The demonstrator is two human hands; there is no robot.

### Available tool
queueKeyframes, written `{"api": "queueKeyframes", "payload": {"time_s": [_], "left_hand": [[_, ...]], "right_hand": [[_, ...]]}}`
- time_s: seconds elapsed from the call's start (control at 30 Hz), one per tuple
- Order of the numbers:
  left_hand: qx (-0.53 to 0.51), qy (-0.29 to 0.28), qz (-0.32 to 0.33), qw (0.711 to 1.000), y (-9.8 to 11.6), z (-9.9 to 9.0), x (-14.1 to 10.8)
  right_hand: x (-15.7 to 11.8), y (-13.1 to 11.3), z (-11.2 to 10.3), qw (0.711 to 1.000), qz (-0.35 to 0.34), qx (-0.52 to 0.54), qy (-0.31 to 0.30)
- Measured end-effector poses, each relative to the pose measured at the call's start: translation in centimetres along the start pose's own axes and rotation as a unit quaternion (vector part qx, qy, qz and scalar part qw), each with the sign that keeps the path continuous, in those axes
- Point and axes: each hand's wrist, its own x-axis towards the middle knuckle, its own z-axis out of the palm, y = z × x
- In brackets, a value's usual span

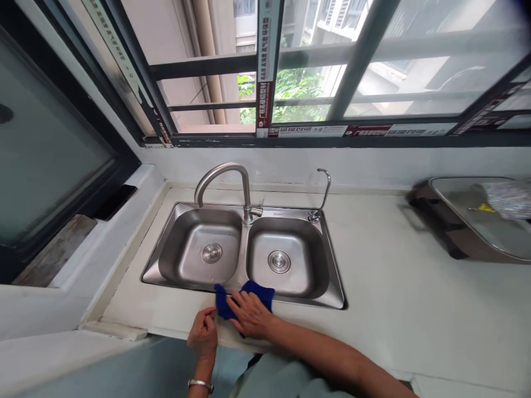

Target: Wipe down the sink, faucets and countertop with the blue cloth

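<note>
The fingers of the right hand (pixel 252 316) are spread a little apart and lie flat over a dark blue cloth (pixel 264 293), with the palm downward. This cloth is on the pale countertop (pixel 373 320), at the front edge of the sink, and its upper part touches the steel rim. The left hand (pixel 203 331) is just beside it, at the left end of the cloth, near the edge of the counter; its fingers are curled together toward the palm, and I cannot tell whether they pinch a corner of the cloth. On the left wrist there is a silver-coloured bracelet (pixel 201 383). Beyond the hands is the double-bowl stainless steel sink (pixel 243 265), where each bowl has a round drain strainer, the left one (pixel 212 252) and the right one (pixel 279 261). Behind the bowls stands a gooseneck faucet (pixel 246 188), its spout turned above the left bowl, and at the back right corner rises a slim curved tap (pixel 327 188). Well apart to the right, an electric pan with a glass lid (pixel 456 193) rests on the counter, and a crumpled clear plastic bag (pixel 510 199) lies on the lid. Above the back wall is a dark-framed window (pixel 307 141).
</note>
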Motion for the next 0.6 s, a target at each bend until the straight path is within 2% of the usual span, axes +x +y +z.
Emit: {"api": "queueKeyframes", "payload": {"time_s": [0.1, 0.17, 0.23, 0.3, 0.4, 0.5, 0.6], "left_hand": [[0.03, 0.021, -0.016, 0.999, 0.1, 0.0, 0.3], [0.032, 0.023, -0.011, 0.999, 0.2, 0.0, 0.5], [0.009, 0.004, 0.006, 1.0, 0.4, 0.1, 0.7], [0.004, -0.005, 0.007, 1.0, 0.6, 0.1, 0.7], [0.03, -0.021, 0.005, 0.999, 1.0, 0.0, 0.8], [0.046, -0.049, 0.01, 0.998, 1.4, -0.1, 1.1], [0.064, -0.097, -0.025, 0.993, 1.8, -0.3, 1.6]], "right_hand": [[1.7, -0.6, -0.6, 0.999, -0.041, 0.011, -0.003], [0.6, 0.3, -1.0, 0.998, -0.061, 0.007, -0.005], [-2.1, 1.9, -1.3, 0.998, -0.055, 0.004, -0.004], [-5.9, 3.7, -1.5, 1.0, -0.006, 0.002, 0.001], [-12.8, 6.5, -1.6, 0.991, 0.13, -0.025, 0.018], [-20.3, 8.8, -1.7, 0.96, 0.265, -0.074, 0.045], [-27.8, 10.6, -2.4, 0.914, 0.382, -0.117, 0.071]]}}
